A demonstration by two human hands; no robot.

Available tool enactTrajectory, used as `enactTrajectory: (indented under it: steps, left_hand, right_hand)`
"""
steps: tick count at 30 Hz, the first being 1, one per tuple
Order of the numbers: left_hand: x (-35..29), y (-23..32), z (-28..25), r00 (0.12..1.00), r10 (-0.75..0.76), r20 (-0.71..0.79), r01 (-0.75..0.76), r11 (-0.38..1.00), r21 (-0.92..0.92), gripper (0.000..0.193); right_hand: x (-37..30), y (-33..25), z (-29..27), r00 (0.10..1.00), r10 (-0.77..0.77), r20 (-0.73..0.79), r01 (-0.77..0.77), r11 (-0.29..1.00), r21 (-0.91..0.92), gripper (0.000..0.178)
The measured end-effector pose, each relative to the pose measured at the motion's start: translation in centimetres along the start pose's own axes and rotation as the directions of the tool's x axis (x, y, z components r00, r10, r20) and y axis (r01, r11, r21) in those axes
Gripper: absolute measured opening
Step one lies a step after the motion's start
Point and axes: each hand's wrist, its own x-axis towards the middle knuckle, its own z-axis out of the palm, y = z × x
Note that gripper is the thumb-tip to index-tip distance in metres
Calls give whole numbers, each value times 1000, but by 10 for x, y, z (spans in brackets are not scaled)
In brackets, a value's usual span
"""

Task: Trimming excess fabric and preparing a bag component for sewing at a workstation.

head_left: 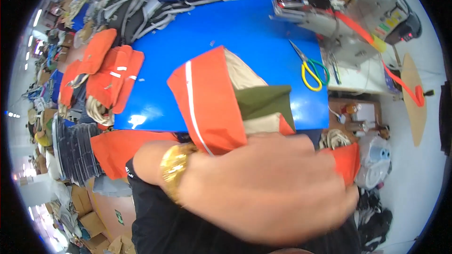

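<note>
My left hand (pixel 263 186), with a gold band (pixel 174 169) on its wrist, reaches across the front of the view from the left. Motion blurs its fingers, so their grip does not show. Just beyond it lies an orange fabric piece (pixel 212 103) with a white stripe, its near end hidden behind the hand. Beige lining (pixel 240 70) and olive-green cloth (pixel 266 103) show at its open side. More orange cloth (pixel 127 148) lies by the left wrist, and another orange bit (pixel 347 162) appears past the fingers. My right hand cannot be seen.
Scissors (pixel 311 73) with yellow and green handles lie on the blue tabletop (pixel 179 33) at the right. Beyond them stands a sewing machine (pixel 362 23). Stacked orange pieces (pixel 110 73) sit at the left edge, above a dark fabric stack (pixel 77 150). Grey-edged dark cloth (pixel 136 11) borders the back.
</note>
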Motion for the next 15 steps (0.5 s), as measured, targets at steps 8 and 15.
enactTrajectory:
  steps: [8,15]
  left_hand:
    - [-51,-112,-8,609,-535,586,688,723,-55,63]
    - [-72,-126,-78,599,-800,41,525,353,-775,30]
  right_hand:
    - [6,-32,-77,958,40,-285,-40,999,8,20]
    - [14,-42,-92,471,-353,-809,125,934,-335,26]
